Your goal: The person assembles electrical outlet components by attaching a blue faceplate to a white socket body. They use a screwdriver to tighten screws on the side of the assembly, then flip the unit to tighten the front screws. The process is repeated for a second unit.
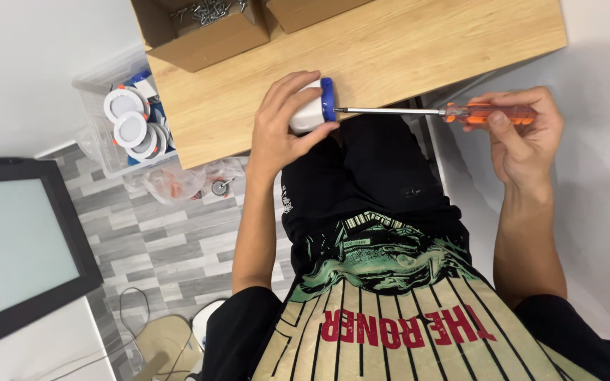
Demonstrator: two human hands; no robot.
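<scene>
Wooden table [403,49] carrying a cardboard box [202,35] of screws at its far edge. Left hand [284,120] gripping white-and-blue round fixture [315,106] at the near edge. Right hand [523,134] gripping orange screwdriver [453,113], tip touching fixture.

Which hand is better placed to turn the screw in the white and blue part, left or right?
Right, probably. The right hand holds the screwdriver by its orange handle, tip at the white and blue part. The left hand is busy gripping that part.

Both hands [287,123] [523,134] (arms outstretched) gripping
</scene>
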